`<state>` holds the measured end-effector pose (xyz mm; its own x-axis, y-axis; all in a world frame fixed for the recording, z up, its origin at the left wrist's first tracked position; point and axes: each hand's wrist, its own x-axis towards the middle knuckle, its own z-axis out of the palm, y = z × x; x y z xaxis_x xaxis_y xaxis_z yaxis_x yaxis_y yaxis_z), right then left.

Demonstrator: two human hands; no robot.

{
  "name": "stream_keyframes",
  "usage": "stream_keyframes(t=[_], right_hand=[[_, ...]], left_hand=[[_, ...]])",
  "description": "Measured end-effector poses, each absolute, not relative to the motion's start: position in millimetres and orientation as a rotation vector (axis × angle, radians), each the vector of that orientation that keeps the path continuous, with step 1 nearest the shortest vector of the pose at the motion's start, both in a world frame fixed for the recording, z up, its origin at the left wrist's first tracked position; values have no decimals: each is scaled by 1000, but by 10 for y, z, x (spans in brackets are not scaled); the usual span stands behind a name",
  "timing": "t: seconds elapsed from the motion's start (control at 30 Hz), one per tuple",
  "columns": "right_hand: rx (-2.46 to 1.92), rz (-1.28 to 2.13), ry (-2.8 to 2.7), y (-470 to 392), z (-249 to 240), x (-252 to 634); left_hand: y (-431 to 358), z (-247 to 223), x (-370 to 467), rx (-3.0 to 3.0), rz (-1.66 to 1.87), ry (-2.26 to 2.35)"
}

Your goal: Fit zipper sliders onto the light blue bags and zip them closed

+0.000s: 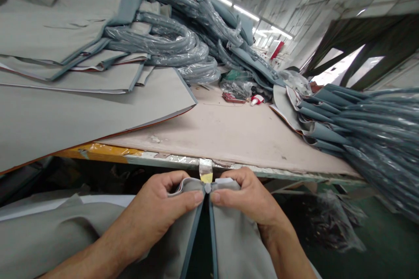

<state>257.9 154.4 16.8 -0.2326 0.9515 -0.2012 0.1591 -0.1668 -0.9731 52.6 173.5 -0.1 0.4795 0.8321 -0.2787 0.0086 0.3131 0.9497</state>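
My left hand (163, 200) pinches the left flap of a grey fabric piece (240, 239) between thumb and fingers. The opposite flap is pinched the same way by my right hand (242, 196). Blue-grey binding runs along both edges, which meet at the top between my thumbs and spread apart downward. A small grey knob-like bit (207, 188) shows where they meet. Just behind it, a clear and yellow tape strip (206, 171) hangs over the table edge. The fingertips behind the fabric are hidden.
Large grey sheets (81, 104) lie on the table (229, 126) at left. Plastic-wrapped blue-grey tubing (170, 39) is heaped at the back; more bundles (386, 122) overhang the right side. A red-and-white bottle (257, 100) lies near a dark red object (234, 97). A plastic bag (337, 218) is below.
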Motion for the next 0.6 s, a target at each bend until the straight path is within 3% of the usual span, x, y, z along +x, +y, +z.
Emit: stream_keyframes(t=[0.6], right_hand=[[-1315, 1484, -1394, 1549, 177, 2567]], left_hand=[[1690, 15, 580, 956, 722, 913]])
